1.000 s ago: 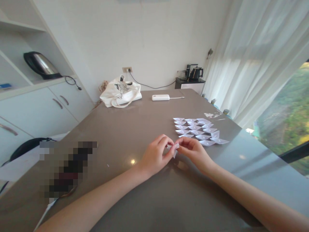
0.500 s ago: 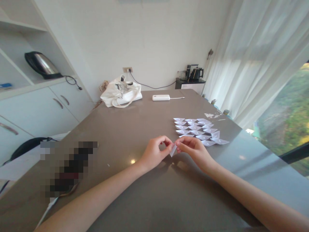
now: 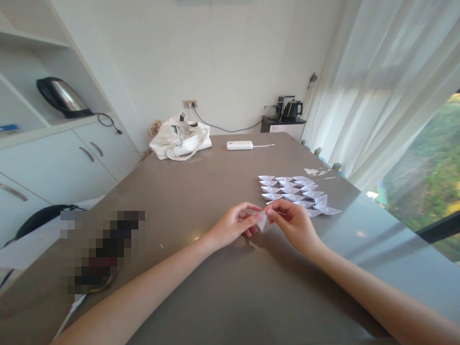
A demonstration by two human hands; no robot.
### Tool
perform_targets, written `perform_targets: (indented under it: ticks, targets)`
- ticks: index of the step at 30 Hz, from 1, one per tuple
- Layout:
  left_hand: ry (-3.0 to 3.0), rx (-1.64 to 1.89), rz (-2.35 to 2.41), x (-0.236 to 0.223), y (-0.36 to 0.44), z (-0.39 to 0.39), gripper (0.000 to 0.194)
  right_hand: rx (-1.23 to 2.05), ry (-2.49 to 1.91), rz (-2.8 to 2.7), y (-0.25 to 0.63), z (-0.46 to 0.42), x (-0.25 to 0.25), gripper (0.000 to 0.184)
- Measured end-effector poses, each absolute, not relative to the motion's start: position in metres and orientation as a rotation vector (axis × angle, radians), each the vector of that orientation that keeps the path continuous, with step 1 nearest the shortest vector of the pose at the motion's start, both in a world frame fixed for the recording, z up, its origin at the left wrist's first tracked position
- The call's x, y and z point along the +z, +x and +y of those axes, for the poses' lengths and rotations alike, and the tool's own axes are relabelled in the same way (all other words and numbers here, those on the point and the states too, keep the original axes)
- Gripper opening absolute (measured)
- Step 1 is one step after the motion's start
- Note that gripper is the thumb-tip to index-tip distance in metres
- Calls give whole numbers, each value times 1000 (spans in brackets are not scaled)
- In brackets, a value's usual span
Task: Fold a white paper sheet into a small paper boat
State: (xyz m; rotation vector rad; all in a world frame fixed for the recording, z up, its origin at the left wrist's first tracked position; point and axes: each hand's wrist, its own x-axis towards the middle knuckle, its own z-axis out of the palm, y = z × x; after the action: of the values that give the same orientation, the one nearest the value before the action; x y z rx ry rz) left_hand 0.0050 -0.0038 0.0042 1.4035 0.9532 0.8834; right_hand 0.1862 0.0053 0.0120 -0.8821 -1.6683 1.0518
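While pinching folded white paper with left grip and right grip, holds it point-down between the two, above the worktop.

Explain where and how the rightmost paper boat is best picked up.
Probably pinch the boat by its right tip, coming in from the right: that narrow point juts out past the other boats, while its left end sits close to its neighbours.
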Motion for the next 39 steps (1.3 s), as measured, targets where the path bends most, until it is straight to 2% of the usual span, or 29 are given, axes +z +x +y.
perform_targets:
  ticks: [6,12,18,23,31,39]
  targets:
    - [1363,1020,894,3,9,-6,37,1066,-860,-1714,185,4,8,19]
    - [1409,1053,915,4,10,-8,38,877,-953,-1766,186,7,9,24]
    - [1439,1071,989,8,6,-8,37,1131,-1040,-1805,186,11,8,35]
    - [1453,1052,1018,7,6,-8,37,1172,-1010,-1747,186,12,6,36]
    - [1442,1107,1052,8,8,-8,26,1419,-1084,-1554,185,13,3,40]
    - [1422,1114,1073,10,8,-8,23,1303,-1048,-1666,184,10,10,37]
